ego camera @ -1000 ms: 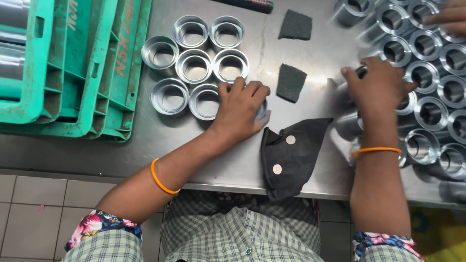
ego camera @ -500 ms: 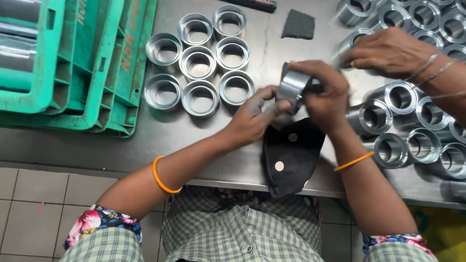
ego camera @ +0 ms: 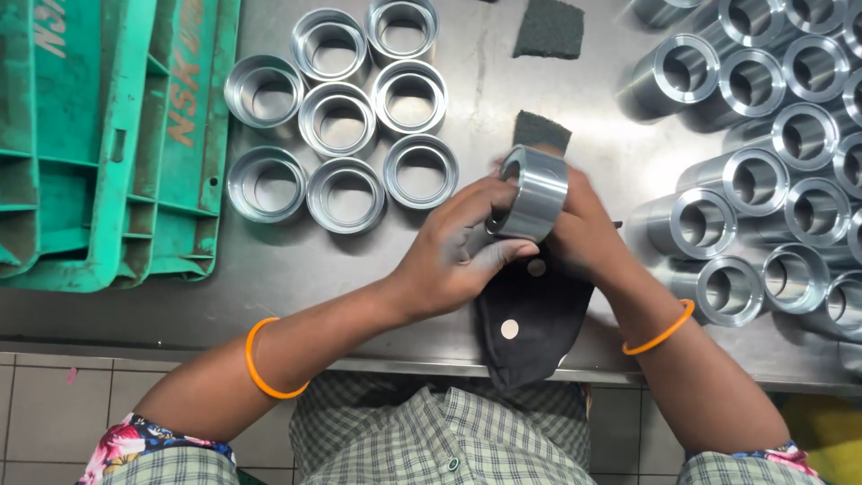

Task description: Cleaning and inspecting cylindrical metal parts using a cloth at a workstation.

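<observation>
Far left: green plastic crates (ego camera: 108, 144), stacked on the steel table (ego camera: 296, 269), well apart from both hands. Next: seven short metal rings (ego camera: 337, 121) standing bores upward in a cluster, just beyond the left hand and nearer to it than to the right. Centre: left hand (ego camera: 453, 256), fingers curled about the lower left side of the metal sleeve (ego camera: 536, 191), thumb lying along its underside. The sleeve is held clear of the table between the two hands, its long axis tilted up and away from the person, open end showing at the top. Beneath it: a dark cloth (ego camera: 525, 328) draped over the table edge; beyond it: two dark abrasive pads (ego camera: 549, 29). Right hand (ego camera: 584, 233): closed on the sleeve's right side, fingers mostly hidden behind it. Far right: upright metal cylinders (ego camera: 763, 135), massed near the right forearm.
</observation>
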